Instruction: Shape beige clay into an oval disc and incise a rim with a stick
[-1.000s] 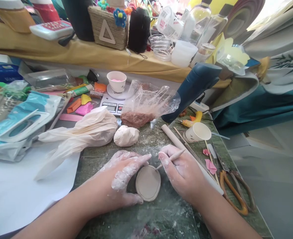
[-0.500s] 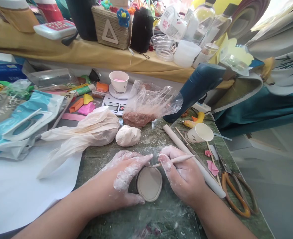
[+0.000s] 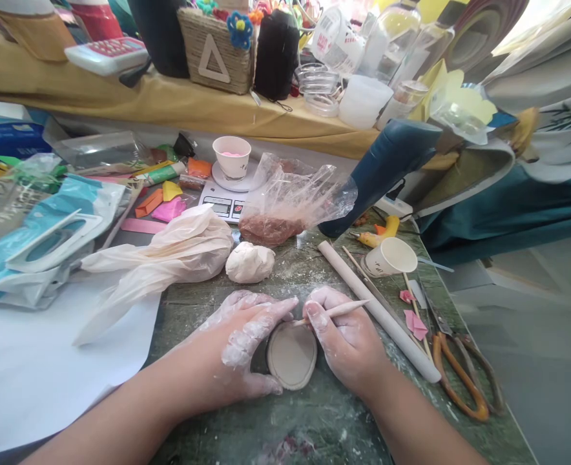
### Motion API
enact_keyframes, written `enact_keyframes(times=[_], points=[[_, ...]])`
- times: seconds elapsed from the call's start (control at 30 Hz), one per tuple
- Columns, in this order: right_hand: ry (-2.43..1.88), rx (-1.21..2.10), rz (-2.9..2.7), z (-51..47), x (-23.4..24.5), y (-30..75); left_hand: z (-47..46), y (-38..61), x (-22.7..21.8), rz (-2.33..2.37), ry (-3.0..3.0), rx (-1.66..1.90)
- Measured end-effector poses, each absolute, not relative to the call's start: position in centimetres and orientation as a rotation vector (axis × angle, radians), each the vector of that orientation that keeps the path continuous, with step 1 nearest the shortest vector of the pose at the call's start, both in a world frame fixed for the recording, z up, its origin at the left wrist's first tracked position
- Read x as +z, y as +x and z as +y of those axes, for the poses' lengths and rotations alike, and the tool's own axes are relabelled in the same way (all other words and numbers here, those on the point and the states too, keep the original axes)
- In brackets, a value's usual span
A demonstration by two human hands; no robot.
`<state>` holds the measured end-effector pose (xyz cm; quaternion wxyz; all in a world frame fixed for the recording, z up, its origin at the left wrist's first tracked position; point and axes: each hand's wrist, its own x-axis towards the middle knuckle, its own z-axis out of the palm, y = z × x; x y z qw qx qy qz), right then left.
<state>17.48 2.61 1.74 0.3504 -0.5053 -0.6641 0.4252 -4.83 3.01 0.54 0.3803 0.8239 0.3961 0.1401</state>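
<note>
A round, pale clay disc (image 3: 292, 356), dark along its left side, lies on the dusty green table. My left hand (image 3: 247, 339), smeared with white clay, cups its left side, with the thumb below and fingers along the upper edge. Pinched in my right hand (image 3: 346, 342) is a slim, pale modelling tool (image 3: 346, 308) with tapered ends. Its tip meets the disc's top rim. Behind my hands sits a lump of white clay (image 3: 250, 263). My left fingertips on the far side of the disc are partly hidden.
Rolling pin (image 3: 380, 313), scissors (image 3: 460, 378) and a paper cup (image 3: 389, 257) lie to the right. Behind are bagged brown clay (image 3: 270, 227), a kitchen scale (image 3: 222, 201) and a dark blue cylinder (image 3: 380, 177). White paper (image 3: 67, 368) and a plastic bag (image 3: 179, 248) are left.
My right hand and the modelling tool have shifted slightly left along the disc's top edge. My left hand stays in place around the disc.
</note>
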Motion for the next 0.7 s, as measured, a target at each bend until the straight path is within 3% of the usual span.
enact_keyframes(times=[0.7], points=[[-1.436, 1.013, -1.704, 2.5, 1.1, 18.6, 2.9, -5.0, 0.1, 1.022, 2.134, 0.348]])
